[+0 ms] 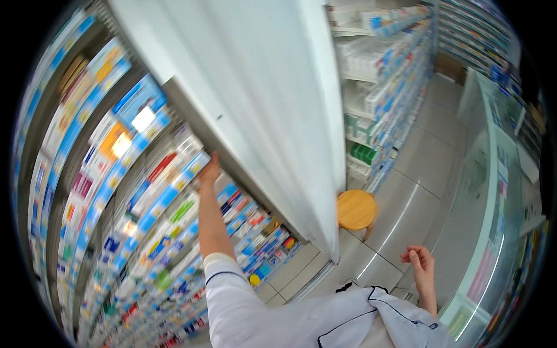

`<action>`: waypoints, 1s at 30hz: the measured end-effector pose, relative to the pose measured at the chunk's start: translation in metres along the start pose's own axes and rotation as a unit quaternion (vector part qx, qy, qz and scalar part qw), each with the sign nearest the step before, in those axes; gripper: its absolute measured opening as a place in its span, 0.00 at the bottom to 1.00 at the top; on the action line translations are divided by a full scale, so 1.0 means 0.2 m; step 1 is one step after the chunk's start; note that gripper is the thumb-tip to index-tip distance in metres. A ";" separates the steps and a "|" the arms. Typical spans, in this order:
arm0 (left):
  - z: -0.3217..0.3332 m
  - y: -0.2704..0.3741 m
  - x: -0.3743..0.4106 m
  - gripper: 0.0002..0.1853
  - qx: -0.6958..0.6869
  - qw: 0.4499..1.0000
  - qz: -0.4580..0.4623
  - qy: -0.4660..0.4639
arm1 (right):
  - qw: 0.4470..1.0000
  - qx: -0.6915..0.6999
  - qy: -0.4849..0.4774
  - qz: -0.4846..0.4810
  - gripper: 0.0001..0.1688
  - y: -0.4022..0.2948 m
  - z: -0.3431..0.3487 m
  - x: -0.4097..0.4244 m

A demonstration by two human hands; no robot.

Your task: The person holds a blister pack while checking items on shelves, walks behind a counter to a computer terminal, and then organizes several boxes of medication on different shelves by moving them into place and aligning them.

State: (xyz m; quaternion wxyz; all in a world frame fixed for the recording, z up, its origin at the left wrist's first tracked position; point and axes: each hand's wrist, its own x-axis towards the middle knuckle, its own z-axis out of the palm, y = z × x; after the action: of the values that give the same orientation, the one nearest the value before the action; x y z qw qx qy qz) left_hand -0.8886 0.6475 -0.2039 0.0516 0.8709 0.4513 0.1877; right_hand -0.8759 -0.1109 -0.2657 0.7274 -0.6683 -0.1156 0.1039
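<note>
My left hand (210, 170) reaches out to the wall of shelves and is at the end of a shelf edge with a blue label strip (185, 173). Its fingers are blurred and partly hidden there, so I cannot tell whether it grips anything. Just above it, small pale boxes (188, 141) stand on that shelf. Rows of medicine-type boxes (159, 248) fill the lower shelves beside my forearm. My right hand (420, 263) hangs in the air over the floor near a glass counter (474, 243), fingers loosely curled, with nothing visible in it.
A white pillar or panel (248, 87) borders the shelves on the right. Past it stand a round wooden stool (357, 209) and another shelf unit (363, 78) with boxes. Grey floor tiles (409, 182) run between that unit and the counter. A metal floor track (311, 280) lies below.
</note>
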 end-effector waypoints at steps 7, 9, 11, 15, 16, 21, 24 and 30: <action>0.21 0.31 -0.07 0.42 0.067 0.997 -0.032 -0.037 | 0.988 -0.058 0.122 0.075 0.13 0.12 -0.20 -0.09; 0.22 0.34 -0.12 0.40 0.056 0.998 -0.020 -0.019 | 0.987 -0.056 0.129 0.080 0.13 0.13 -0.23 -0.08; 0.23 0.35 -0.18 0.39 0.040 0.999 -0.011 0.007 | 0.988 -0.041 0.127 0.075 0.12 0.14 -0.23 -0.06; 0.22 0.34 -0.35 0.36 -0.006 0.997 0.007 0.072 | 0.991 -0.020 0.111 0.066 0.12 0.14 -0.24 0.03; 0.22 0.32 -0.42 0.35 -0.019 0.996 0.012 0.089 | 0.992 -0.016 0.106 0.069 0.12 0.15 -0.25 0.05; 0.30 0.27 -0.85 0.32 -0.109 0.973 0.031 0.199 | 0.995 0.017 0.076 0.055 0.11 0.18 -0.33 0.21; 0.41 0.20 -1.19 0.30 -0.150 0.953 0.010 0.263 | 0.996 0.013 0.063 0.061 0.11 0.19 -0.43 0.33; 0.77 0.13 -1.95 0.26 -0.182 0.930 -0.121 0.297 | 0.996 0.041 0.046 0.062 0.11 0.34 -0.76 0.69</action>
State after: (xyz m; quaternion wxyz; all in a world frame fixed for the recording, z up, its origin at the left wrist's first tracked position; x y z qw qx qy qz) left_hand -1.0154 0.3309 -0.4488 0.0953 0.6900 0.5056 0.5090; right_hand -0.6968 -0.2072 -0.3413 0.7510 -0.6478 -0.0364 0.1227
